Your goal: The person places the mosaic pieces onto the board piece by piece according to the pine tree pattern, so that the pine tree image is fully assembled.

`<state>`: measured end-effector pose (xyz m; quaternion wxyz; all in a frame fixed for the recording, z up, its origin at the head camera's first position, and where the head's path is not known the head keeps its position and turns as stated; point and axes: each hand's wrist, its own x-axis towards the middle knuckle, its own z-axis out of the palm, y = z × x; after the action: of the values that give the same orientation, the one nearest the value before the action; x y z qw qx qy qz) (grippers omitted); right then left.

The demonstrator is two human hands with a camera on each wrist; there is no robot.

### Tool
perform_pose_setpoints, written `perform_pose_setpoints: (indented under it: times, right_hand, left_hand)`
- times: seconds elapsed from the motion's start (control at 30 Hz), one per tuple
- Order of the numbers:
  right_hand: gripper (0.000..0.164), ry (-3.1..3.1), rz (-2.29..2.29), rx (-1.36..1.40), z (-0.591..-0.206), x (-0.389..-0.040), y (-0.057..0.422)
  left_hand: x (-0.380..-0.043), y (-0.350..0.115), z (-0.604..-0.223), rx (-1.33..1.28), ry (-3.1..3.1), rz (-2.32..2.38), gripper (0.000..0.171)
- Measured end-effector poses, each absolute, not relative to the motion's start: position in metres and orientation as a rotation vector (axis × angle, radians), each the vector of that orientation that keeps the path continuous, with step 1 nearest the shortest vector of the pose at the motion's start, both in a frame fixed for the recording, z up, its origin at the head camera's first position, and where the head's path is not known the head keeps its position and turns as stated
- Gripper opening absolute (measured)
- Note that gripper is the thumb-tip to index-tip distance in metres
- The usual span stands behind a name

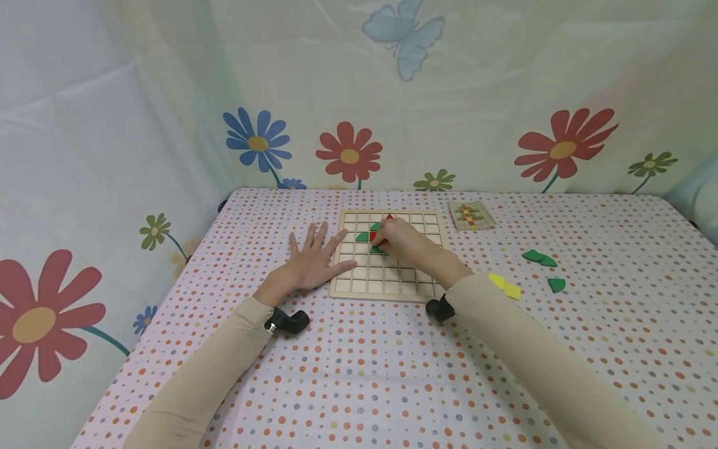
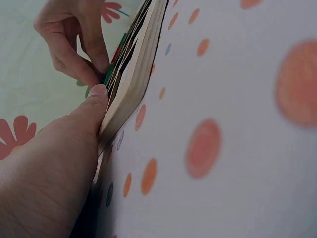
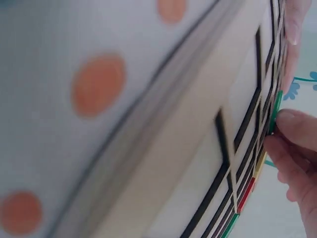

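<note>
A wooden grid board (image 1: 359,285) lies on the table with green and red tiles set in its upper middle squares. My left hand (image 1: 311,265) rests spread at the board's left edge, its thumb (image 2: 99,91) over the rim. Over the middle of the board, my right hand (image 1: 404,242) pinches a green tile (image 3: 276,110) between thumb and fingertips, right at the grid. Beside it sit a red tile (image 1: 373,236) and a rounded green tile (image 1: 362,237). The hand covers part of the pattern, and a red tip shows above it.
A small pattern card (image 1: 472,216) lies right of the board. Nearer on that side are two yellow tiles (image 1: 512,290), overlapping green tiles (image 1: 540,257) and a single quarter-round green tile (image 1: 556,285). A dotted cloth covers the table; a flowered curtain hangs behind.
</note>
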<state>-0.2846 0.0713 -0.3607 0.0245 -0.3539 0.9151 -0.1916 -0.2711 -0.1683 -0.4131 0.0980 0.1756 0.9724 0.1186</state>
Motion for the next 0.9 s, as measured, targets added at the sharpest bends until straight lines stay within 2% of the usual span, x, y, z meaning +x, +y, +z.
perform_pose_setpoints:
  times: [0.33, 0.7, 0.9]
  right_hand:
    - [0.02, 2.709, -0.673, -1.132, -0.348, -0.261, 0.107]
    - [0.021, 2.769, -0.673, -0.855, -0.346, -0.226, 0.189]
    - [0.024, 2.808, -0.637, -0.754, -0.349, -0.218, 0.214]
  left_hand:
    - [-0.271, -0.167, -0.411, 0.525, 2.877, 0.355, 0.087]
    - [-0.274, -0.169, -0.417, 0.529, 2.872, 0.38, 0.087]
    - [-0.27, -0.169, -0.415, 0.538, 2.861, 0.405, 0.09]
